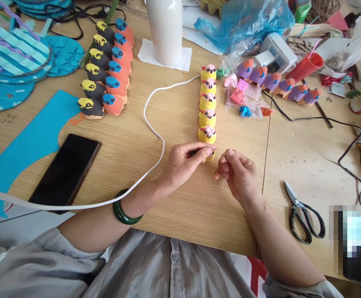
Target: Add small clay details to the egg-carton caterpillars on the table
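A row of yellow bumps with pink tops and small dark and red bits [207,118] runs away from me at the middle of the table. My left hand [185,162] lies over its near end, thumb and fingers pinched together; a dark piece shows between them, partly hidden. Just right of that end is my right hand [238,169], raised, with thumb and forefinger pressed together; whatever is between them is too small to make out. Beyond the row's right side lie small bags of pink clay [239,93] and a blue lump [245,111].
Scissors [299,213] lie right of my right forearm. A phone [67,169] and blue sheet [39,132] are at left, black and orange bump rows [116,72] behind. A white cable [155,130] crosses my left wrist. A white bottle [164,31] stands at the back.
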The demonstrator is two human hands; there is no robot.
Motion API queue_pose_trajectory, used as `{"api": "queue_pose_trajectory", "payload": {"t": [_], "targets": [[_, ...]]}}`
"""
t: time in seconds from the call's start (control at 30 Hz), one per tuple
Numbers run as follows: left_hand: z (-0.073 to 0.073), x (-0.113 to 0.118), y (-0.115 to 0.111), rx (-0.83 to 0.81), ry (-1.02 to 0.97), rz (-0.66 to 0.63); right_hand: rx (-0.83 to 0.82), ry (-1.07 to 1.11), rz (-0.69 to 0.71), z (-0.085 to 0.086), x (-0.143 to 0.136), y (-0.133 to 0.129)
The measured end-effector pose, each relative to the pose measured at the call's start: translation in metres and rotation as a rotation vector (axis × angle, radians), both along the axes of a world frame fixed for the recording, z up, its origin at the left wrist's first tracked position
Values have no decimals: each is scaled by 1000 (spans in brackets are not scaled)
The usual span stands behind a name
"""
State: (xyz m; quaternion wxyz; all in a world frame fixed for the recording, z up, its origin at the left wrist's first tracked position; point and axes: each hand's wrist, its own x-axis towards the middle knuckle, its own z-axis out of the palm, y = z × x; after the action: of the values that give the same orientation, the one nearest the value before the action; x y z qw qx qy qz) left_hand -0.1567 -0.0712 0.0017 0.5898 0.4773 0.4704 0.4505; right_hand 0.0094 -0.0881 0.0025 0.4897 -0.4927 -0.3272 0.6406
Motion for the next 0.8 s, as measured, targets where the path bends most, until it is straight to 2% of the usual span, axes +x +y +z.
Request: {"api": "queue_pose_trajectory", "payload": {"t": [0.23,0.37,0.47,0.57,0.67,0.8], "targets": [[2,0,-1,-24,-8,-4,-15,15,-5,-1,0,0],[-3,1,-2,7,-1,-59,-6,-15,-31,-2,0,0],[-9,3,-3,90,-6,-105,-15,-24,-19,-5,-1,-1],[-13,4,-5,221,30,-96,14,-70,-6,-6,-1,-4],[-12,3,-7,339,103,-52,41,-100,13,-6,-2,-6],[-9,2,-7,380,142,-10,16,-49,82,-3,-3,-7]]}}
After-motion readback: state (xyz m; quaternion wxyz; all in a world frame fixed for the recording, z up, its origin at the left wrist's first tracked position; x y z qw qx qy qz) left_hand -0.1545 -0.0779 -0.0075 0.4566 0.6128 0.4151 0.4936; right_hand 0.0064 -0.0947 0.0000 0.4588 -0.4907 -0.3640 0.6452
